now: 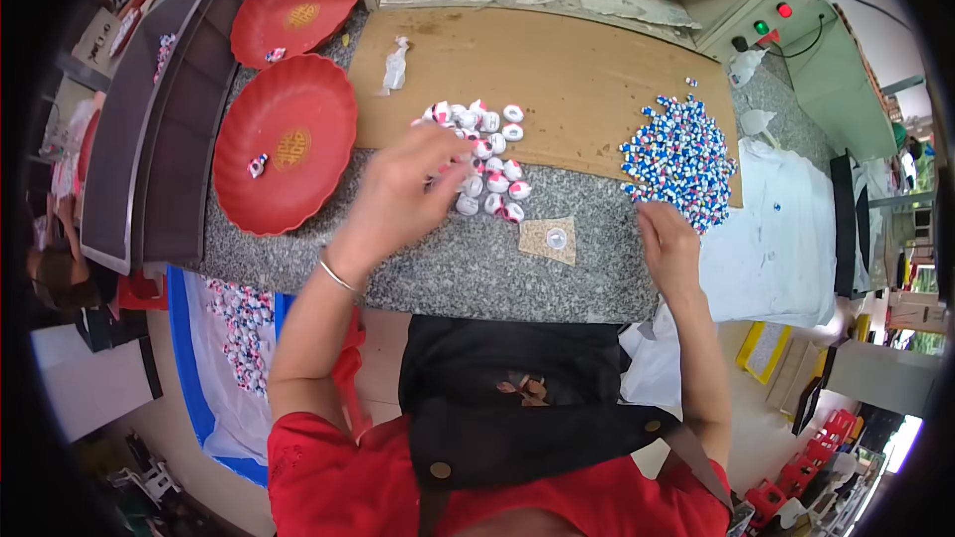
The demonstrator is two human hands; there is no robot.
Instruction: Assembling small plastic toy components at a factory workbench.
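My left hand (410,189) hangs over the cluster of rounded white pieces with pinkish-red marks (483,148), thumb and fingers bent toward each other; I cannot tell whether a piece sits between them. The pieces lie partly on the brown cardboard sheet (577,89), partly on the grey speckled stone counter (438,278). My right hand (670,244) has its fingers curled at the near edge of the heap of tiny blue, white and red pieces (684,159); whether it pinches one, I cannot tell. The white pieces look light and smooth-skinned, likely to slip or roll, so I would take one by its opposite sides, thumb against forefinger. The tiny ones seem lighter, firm enough, and best picked singly from the heap's rim with fingertips.
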